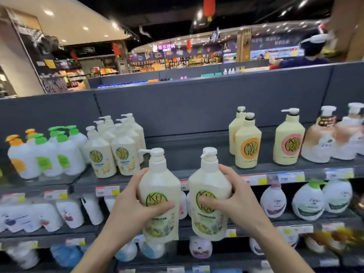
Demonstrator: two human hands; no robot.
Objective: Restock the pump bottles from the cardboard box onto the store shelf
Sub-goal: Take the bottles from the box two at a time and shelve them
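Observation:
I hold two cream pump bottles with green round logos, upright, in front of the top shelf (197, 154). My left hand (136, 201) grips the left bottle (159, 180) around its middle. My right hand (236, 196) grips the right bottle (208, 180) the same way. Both bottles hover just before the shelf's front edge, facing an empty gap between a cluster of matching cream bottles (112, 152) on the left and orange-logo cream bottles (246, 142) on the right. The cardboard box is not in view.
White bottles with green and orange pumps (47, 152) stand at the far left of the shelf, a pink-logo bottle (288, 138) and peach bottles (323, 138) at the right. Lower shelves (295, 215) hold white pouches and bottles. A person (307, 54) stands beyond the shelf's back panel.

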